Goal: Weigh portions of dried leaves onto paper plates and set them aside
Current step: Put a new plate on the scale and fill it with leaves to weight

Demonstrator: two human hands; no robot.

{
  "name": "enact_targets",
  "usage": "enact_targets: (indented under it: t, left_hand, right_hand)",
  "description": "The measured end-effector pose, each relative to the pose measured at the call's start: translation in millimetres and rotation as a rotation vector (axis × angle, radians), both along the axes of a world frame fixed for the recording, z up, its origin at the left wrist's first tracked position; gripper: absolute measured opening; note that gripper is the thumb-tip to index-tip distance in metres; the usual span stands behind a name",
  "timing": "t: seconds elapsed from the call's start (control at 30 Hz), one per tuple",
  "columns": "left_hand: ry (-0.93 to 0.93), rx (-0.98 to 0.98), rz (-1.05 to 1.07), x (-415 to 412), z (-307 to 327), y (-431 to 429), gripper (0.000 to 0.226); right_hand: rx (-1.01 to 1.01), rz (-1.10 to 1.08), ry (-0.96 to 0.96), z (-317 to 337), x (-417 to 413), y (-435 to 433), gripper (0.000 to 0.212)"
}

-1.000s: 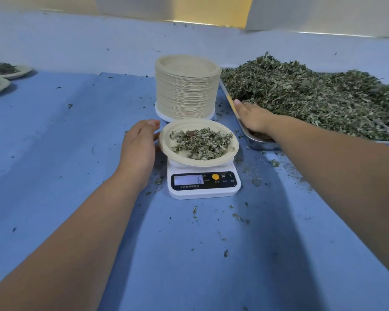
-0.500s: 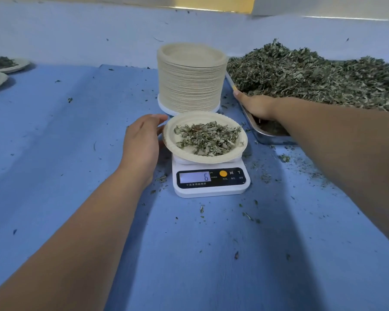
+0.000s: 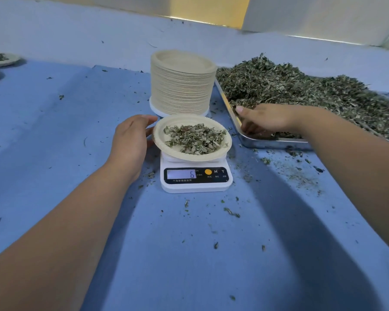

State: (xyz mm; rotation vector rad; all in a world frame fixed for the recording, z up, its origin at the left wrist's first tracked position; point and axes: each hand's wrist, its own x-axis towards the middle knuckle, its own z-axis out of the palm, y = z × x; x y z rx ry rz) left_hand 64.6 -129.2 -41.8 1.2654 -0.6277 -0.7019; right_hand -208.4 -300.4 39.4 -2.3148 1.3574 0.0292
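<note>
A paper plate (image 3: 161, 140) holding a small heap of dried leaves (image 3: 194, 139) sits on a white digital scale (image 3: 195, 187) whose display reads 6. My left hand (image 3: 130, 138) is at the plate's left rim, with fingers and thumb curved round the edge. My right hand (image 3: 267, 118) lies in the near left corner of a metal tray (image 3: 274, 143). Its fingers are loosely bent against the leaf pile (image 3: 301, 93), and I see no leaves held in them.
A tall stack of empty paper plates (image 3: 182, 86) stands right behind the scale. At the far left edge lie two filled plates (image 3: 2, 60). Leaf crumbs are scattered over the blue cloth (image 3: 54, 142) around the scale and tray.
Both hands stay where they were, left at the plate's rim and right in the tray corner. The scale still reads 6. Only my view has shifted a little.
</note>
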Motion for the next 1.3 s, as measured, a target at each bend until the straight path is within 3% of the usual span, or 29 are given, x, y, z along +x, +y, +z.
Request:
enact_targets:
  t: [0.07, 0.13, 0.2, 0.33, 0.6, 0.73, 0.9, 1.07, 1.2, 1.3]
  left_hand:
    - [-0.013, 0.002, -0.004, 0.4, -0.2, 0.1, 0.025]
    - [-0.028, 0.004, -0.014, 0.5, -0.8, 0.3, 0.024]
    - [-0.019, 0.002, -0.015, 0.6, -1.0, 1.1, 0.024]
    - [-0.004, 0.005, -0.009, 0.7, -0.8, 0.6, 0.023]
    - [0.004, 0.002, -0.010, 0.3, -0.9, -0.7, 0.022]
    - [0.002, 0.009, -0.008, 0.1, -0.3, -1.4, 0.023]
    - [-0.011, 0.029, -0.011, 0.5, -0.4, -1.5, 0.025]
    - [-0.004, 0.039, -0.001, -0.8, 0.1, -1.4, 0.025]
    - [-0.026, 0.060, 0.000, -0.4, -0.4, -1.2, 0.027]
    - [-0.053, 0.047, 0.002, -1.7, -0.8, 0.8, 0.026]
  right_hand:
    - [-0.052, -0.001, -0.154, 1.0, -7.3, 5.5, 0.063]
    - [-0.254, -0.006, -0.163, -3.2, -10.8, 7.9, 0.054]
    - [-0.348, 0.022, -0.042, -12.1, -9.7, 13.3, 0.055]
    - [-0.257, 0.029, 0.087, -32.7, -5.8, 20.7, 0.058]
    - [-0.445, 0.054, -0.019, -44.8, 4.1, 32.3, 0.071]
    - [-0.455, -0.026, -0.156, -39.8, 7.5, 21.6, 0.063]
    - [-0.472, -0.095, -0.140, -40.7, 19.1, 18.0, 0.058]
    - [-0.562, -0.168, -0.275, -19.4, 32.6, 22.9, 0.057]
    - [-0.603, -0.012, -0.433, 3.7, 70.0, 44.4, 0.059]
    - [-0.616, 0.142, -0.425, 13.2, 102.9, 64.7, 0.058]
